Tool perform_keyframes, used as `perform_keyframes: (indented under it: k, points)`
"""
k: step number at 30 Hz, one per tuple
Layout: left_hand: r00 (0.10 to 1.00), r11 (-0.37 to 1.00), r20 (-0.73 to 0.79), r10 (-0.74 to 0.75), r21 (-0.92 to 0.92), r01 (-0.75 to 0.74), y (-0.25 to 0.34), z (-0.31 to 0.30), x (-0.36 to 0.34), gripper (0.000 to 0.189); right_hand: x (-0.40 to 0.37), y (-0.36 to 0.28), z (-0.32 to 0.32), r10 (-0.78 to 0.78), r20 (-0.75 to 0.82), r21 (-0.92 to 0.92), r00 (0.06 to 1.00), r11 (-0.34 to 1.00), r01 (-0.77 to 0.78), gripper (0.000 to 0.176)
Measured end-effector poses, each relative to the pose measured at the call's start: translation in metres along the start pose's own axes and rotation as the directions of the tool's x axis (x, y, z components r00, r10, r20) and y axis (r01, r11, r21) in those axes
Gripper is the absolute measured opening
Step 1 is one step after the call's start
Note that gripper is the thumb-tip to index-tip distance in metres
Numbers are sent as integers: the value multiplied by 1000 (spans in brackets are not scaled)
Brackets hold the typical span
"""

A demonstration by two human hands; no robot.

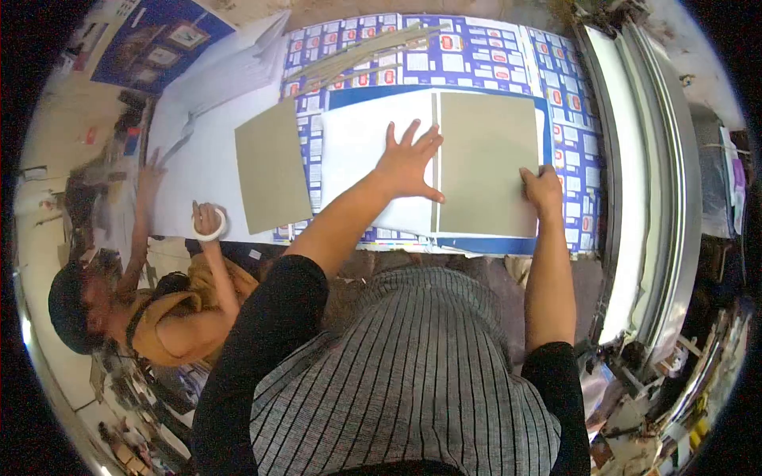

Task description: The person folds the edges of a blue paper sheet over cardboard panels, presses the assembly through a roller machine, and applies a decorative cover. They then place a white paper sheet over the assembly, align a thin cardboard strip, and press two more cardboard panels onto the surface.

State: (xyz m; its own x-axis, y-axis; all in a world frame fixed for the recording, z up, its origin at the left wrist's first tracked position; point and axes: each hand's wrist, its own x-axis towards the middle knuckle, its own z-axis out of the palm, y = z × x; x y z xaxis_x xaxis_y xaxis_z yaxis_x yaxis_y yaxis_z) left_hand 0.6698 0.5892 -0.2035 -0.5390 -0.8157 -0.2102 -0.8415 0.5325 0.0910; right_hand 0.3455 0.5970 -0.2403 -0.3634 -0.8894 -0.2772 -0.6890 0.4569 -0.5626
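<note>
A grey-brown cardboard panel [488, 155] lies on a white sheet [351, 147], with a dark blue sheet [492, 245] showing around the edges beneath. Along the panel's left side runs a narrow grey strip [435, 213], a thin white gap between them. My left hand [407, 165] rests with fingers spread across the white sheet and the strip, its thumb reaching the panel's left edge. At the panel's right edge, my right hand [543, 192] is closed, thumb on top of the board; its other fingers are partly hidden.
A second cardboard panel [274, 168] lies to the left, and several long thin board strips [365, 57] are at the back. Printed blue-and-white sheeting [579, 151] covers the table. A co-worker at left holds a white roll [210, 225]. A long metal-edged machine [647, 182] borders the right.
</note>
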Motion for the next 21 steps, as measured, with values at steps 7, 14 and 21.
perform_keyframes:
  k: [7,14,21]
  points:
    - [999,999,29,-19,-26,20,0,-3,-2,129,8,10,-5,93,96,105,991,989,-103,49]
    - [1000,998,12,-15,-62,16,-3,1,-4,130,9,23,-18,123,98,332,988,931,-149,35]
    - [1000,998,1,18,-53,-18,-1,5,-5,128,-4,16,-149,-183,-618,-242,764,970,36,49]
